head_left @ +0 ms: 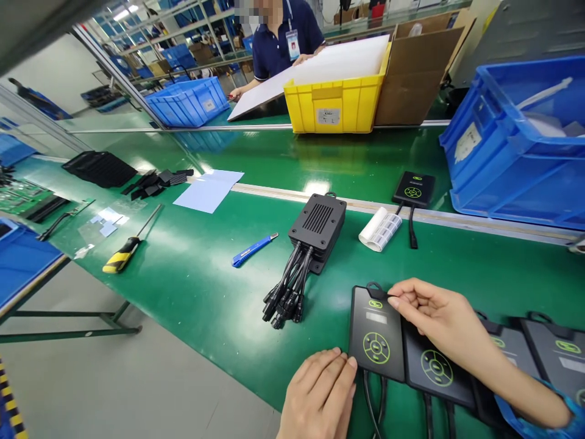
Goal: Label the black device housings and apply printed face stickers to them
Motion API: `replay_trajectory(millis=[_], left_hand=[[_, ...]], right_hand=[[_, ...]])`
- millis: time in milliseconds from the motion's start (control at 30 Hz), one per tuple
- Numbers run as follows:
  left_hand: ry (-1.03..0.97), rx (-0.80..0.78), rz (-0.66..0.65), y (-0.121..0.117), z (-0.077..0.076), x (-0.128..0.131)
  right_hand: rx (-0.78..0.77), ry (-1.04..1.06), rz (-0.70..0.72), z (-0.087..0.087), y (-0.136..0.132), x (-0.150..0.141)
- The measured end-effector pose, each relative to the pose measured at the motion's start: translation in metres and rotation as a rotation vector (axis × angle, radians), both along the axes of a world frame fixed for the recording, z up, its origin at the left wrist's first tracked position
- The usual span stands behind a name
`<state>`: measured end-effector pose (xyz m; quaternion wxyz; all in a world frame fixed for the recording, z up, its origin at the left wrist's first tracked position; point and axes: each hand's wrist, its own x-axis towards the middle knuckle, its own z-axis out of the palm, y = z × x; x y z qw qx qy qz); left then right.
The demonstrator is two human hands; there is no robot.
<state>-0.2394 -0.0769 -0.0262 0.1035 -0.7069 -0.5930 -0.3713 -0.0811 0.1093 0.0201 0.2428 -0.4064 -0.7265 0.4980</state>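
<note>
A flat black controller (pixel 377 329) with green button markings and a small pale window lies on the green bench in front of me. My left hand (pixel 320 396) rests at its lower left edge, fingers extended side by side, fingertips touching it. At its top right corner, my right hand (pixel 427 311) pinches thumb and forefinger together. A thin dark edge shows at the fingertips; I cannot tell whether it is the corner or a film. A second controller (pixel 436 366) lies beside it, partly under my right wrist, with more controllers (pixel 562 347) further right. Black cables (pixel 372 402) hang from the first.
A ribbed black box (pixel 317 222) with several connector leads, a blue cutter (pixel 253 250), a label roll (pixel 380 229) and a screwdriver (pixel 123 253) lie on the bench. Another controller (pixel 414 189) lies behind. Blue (pixel 512 158) and yellow bins (pixel 333 107) stand beyond, near a person (pixel 283 36).
</note>
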Motion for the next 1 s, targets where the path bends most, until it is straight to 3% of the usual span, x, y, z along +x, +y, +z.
replay_trajectory(millis=[400,567,667,833,900,1000], left_hand=[[0.032,0.040,0.018,0.005,0.006,-0.001],[0.026,0.044,0.023,0.006,0.006,-0.002],[0.015,0.050,0.015,0.006,0.006,-0.002],[-0.006,0.028,-0.004,0.004,0.006,-0.004],[-0.014,0.009,-0.017,0.002,0.005,-0.006],[-0.006,-0.002,-0.038,0.001,0.002,-0.008]], right_hand=[[0.101,-0.089,0.031,-0.002,0.002,-0.002],[0.209,-0.151,0.067,0.000,0.002,-0.003],[0.421,-0.255,0.123,-0.002,0.001,-0.001],[0.986,-0.601,0.105,-0.002,0.002,0.005],[1.061,-0.622,0.125,0.000,0.001,0.007],[1.072,-0.489,0.382,-0.002,-0.013,0.009]])
